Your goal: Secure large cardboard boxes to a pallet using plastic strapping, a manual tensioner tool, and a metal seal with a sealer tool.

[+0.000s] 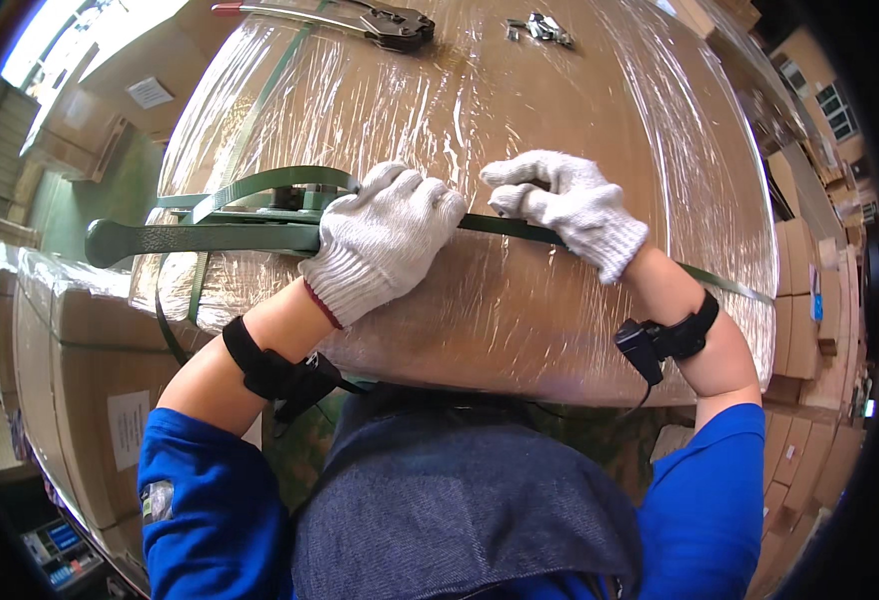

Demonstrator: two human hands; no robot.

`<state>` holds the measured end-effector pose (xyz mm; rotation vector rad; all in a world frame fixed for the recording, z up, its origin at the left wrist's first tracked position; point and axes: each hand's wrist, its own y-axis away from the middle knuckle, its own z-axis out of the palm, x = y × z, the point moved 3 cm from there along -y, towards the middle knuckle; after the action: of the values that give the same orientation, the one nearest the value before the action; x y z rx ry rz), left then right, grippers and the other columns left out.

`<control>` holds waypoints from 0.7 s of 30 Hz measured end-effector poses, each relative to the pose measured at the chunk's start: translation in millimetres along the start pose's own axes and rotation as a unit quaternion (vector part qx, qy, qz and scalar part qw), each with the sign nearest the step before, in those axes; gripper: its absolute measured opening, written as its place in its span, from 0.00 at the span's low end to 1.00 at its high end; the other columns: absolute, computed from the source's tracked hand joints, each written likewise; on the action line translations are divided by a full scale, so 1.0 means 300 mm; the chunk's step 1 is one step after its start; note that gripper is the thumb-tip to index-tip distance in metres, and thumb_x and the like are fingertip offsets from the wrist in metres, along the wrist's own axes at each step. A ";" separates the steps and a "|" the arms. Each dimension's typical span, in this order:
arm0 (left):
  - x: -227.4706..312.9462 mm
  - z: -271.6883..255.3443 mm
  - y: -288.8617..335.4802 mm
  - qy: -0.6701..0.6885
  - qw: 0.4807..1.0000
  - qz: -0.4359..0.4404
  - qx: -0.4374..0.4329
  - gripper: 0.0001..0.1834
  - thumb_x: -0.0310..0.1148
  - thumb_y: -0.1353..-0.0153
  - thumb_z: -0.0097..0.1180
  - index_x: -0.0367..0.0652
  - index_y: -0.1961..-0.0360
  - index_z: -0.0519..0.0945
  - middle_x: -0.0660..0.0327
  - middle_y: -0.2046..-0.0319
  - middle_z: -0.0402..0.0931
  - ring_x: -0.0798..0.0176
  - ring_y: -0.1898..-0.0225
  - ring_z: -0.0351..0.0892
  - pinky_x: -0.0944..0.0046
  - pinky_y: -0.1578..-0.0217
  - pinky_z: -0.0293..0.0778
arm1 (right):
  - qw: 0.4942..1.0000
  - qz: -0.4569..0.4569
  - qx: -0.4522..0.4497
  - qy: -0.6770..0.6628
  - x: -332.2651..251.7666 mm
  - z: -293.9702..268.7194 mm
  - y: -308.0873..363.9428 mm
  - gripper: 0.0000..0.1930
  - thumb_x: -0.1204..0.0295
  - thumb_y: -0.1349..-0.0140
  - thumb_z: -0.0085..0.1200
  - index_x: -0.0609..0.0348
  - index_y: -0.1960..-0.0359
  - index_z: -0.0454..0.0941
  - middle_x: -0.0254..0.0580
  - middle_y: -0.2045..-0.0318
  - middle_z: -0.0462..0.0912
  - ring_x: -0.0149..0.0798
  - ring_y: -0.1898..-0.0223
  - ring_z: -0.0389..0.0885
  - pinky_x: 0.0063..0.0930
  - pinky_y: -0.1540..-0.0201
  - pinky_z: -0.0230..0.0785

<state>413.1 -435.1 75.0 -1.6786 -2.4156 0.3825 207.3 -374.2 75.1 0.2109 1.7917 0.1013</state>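
The green strapping tool (225,238) lies crosswise on the film-wrapped box (520,320), its long handle pointing left. The left hand (385,230) curls over its right end, hiding it; whether it grips tool or strap, I cannot tell. The green strap (505,226) runs rightward, partly covered by the loosely bent right hand (565,205), fingertips parted.

A large brown carton (570,110) wrapped in glossy clear film bears a plier-like hand tool (400,28) with a red-tipped handle toward its far side, a small cluster of metal clips (548,30) to the right of it, and, nearer, a green strap (505,226) running crosswise beside a long-handled green tool (210,239) at left.
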 end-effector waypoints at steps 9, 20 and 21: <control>-0.006 -0.002 0.021 -0.004 0.998 0.030 0.048 0.09 0.33 0.39 0.53 0.49 0.58 0.79 0.63 0.62 0.78 0.55 0.53 0.79 0.55 0.50 0.77 | 0.998 0.025 0.028 0.045 0.013 0.048 0.055 0.09 0.68 0.35 0.65 0.55 0.56 0.88 0.36 0.58 0.89 0.30 0.56 0.85 0.27 0.50 0.77; -0.009 -0.003 0.008 0.009 1.000 0.006 0.000 0.09 0.34 0.39 0.54 0.50 0.58 0.78 0.62 0.60 0.78 0.55 0.51 0.78 0.56 0.50 0.78 | 0.796 -0.168 0.014 0.582 -0.084 0.093 0.067 0.13 0.62 0.42 0.60 0.52 0.58 0.83 0.47 0.61 0.85 0.51 0.58 0.86 0.45 0.56 0.79; -0.010 -0.002 0.001 0.013 1.000 0.000 -0.006 0.09 0.35 0.38 0.56 0.52 0.56 0.79 0.63 0.61 0.78 0.55 0.52 0.79 0.56 0.51 0.79 | 0.803 -0.157 -0.045 0.573 -0.103 0.061 0.077 0.18 0.60 0.41 0.60 0.53 0.52 0.82 0.47 0.60 0.86 0.52 0.57 0.86 0.45 0.56 0.79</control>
<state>414.5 -437.8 75.4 -1.6785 -2.4032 0.3447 233.8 -358.4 104.8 -0.3078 3.0009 0.0761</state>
